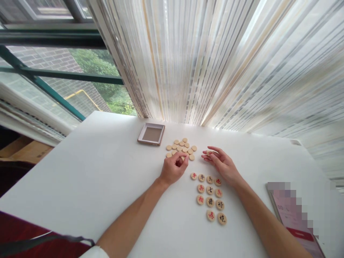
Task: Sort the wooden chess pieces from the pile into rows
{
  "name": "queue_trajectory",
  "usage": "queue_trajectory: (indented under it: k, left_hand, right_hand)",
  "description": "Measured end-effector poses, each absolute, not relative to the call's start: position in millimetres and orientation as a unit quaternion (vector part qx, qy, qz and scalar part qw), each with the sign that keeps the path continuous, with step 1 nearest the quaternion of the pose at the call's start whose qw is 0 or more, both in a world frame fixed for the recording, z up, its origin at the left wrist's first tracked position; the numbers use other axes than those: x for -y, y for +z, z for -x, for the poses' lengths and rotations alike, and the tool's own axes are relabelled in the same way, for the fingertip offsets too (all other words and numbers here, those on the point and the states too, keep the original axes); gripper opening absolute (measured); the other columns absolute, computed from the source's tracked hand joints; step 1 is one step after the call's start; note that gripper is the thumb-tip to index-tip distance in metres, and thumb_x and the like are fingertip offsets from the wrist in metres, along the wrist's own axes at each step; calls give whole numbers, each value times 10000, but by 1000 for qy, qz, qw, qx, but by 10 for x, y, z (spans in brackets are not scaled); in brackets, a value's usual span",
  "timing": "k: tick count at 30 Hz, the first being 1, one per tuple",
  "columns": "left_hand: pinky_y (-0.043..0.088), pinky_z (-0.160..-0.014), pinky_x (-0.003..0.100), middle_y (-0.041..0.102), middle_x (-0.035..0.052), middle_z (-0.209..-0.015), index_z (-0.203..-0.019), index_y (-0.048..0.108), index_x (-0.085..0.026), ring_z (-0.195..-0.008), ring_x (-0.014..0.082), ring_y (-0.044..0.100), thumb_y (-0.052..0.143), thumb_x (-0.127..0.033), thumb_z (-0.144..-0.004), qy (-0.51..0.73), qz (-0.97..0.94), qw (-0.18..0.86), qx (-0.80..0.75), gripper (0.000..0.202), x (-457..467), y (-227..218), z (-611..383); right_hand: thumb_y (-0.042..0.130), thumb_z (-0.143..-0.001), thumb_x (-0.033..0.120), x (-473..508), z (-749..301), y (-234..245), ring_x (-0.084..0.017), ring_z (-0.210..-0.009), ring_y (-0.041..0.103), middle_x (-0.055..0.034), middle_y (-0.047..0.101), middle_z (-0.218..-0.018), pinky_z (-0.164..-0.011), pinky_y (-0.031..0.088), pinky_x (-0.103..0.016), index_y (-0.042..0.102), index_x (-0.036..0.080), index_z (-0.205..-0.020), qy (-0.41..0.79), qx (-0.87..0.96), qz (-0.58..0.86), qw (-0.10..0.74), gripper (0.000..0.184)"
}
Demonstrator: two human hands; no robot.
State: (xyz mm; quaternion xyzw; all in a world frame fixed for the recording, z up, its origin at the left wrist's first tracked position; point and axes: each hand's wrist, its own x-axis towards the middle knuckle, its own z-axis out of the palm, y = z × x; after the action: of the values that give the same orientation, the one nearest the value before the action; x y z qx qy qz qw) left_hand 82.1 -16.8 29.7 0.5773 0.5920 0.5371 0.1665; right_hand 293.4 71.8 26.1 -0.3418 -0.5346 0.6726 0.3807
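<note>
My right hand (221, 163) holds a round wooden xiangqi piece (209, 153) between thumb and fingers, above the table. My left hand (176, 166) is closed in a pinch at the near edge of a cluster of blank-side-up xiangqi pieces (179, 148); whether anything is in its fingertips is hidden. Between my forearms, several face-up pieces lie in uneven rows, some with red characters, such as the red piece (200, 199), and some with black, such as the black piece (221, 218).
A shallow open box (162, 134) sits behind the cluster, to the left, on the white table (107, 161). At the right edge lies a pinkish, partly blurred flat item (292, 215). Striped curtains (174, 71) hang along the table's far edge, beside a window (61, 77).
</note>
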Motion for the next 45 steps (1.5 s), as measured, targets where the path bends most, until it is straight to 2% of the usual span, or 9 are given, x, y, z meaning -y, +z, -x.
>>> queue_trajectory:
  k: [7,15,21,25,30,32,37,45]
  left_hand:
    - [456,-531,179,619,-32,-611,-941,665,-190,-492,79,517,604,-292,-885,518,-631,150,-557,131,183,294,-831]
    - [480,-548,189,717,-8,-797,-1084,643,-204,-507,70,524,700,-395,-833,490,-674,181,-522,320,182,290,-838]
    - [514,-601,205,735,19,-913,-1090,667,-225,-584,88,595,655,-360,-874,473,-691,217,-501,255,184,340,-916]
    - [519,-596,205,733,20,-907,-1031,679,-220,-584,90,608,630,-301,-877,466,-688,228,-508,181,188,355,-939]
    - [502,-559,193,716,-7,-786,-999,643,-214,-584,91,631,652,-316,-860,472,-671,248,-515,173,183,340,-938]
    - [501,-557,198,709,-8,-775,-1019,617,-210,-600,99,643,663,-327,-854,486,-655,253,-520,207,173,331,-931]
    - [501,-548,199,728,19,-840,-1004,581,-199,-640,109,673,679,-325,-845,526,-613,273,-523,225,145,316,-924]
    - [539,-561,207,745,45,-823,-914,561,-185,-714,157,738,679,-346,-855,574,-533,319,-533,208,166,355,-871]
  right_hand:
    - [805,-739,427,-693,-2930,322,-254,-1004,694,-61,764,-995,-938,525,-386,697,236,-1006,636,576,386,340,346]
    - [818,-728,394,-620,-2916,414,-247,-914,718,-73,772,-948,-847,556,-356,707,211,-956,642,605,371,291,313]
    - [796,-754,399,-573,-2886,469,-266,-941,716,-74,769,-980,-888,555,-395,737,223,-948,657,618,339,268,269]
    - [789,-761,409,-581,-2884,476,-263,-954,706,-71,766,-994,-896,547,-389,751,226,-948,651,629,335,261,264]
    - [769,-779,414,-603,-2903,456,-258,-968,692,-66,761,-1009,-892,532,-378,764,238,-957,641,646,336,242,250]
    - [768,-775,429,-619,-2915,416,-256,-954,691,-64,764,-982,-882,527,-379,761,242,-958,630,639,357,261,262]
    - [751,-785,463,-691,-2944,273,-200,-813,668,-45,748,-823,-789,524,-338,734,242,-921,629,551,396,380,261]
    - [709,-836,442,-727,-2961,251,-161,-781,641,-21,695,-763,-786,509,-304,730,247,-908,677,507,360,394,208]
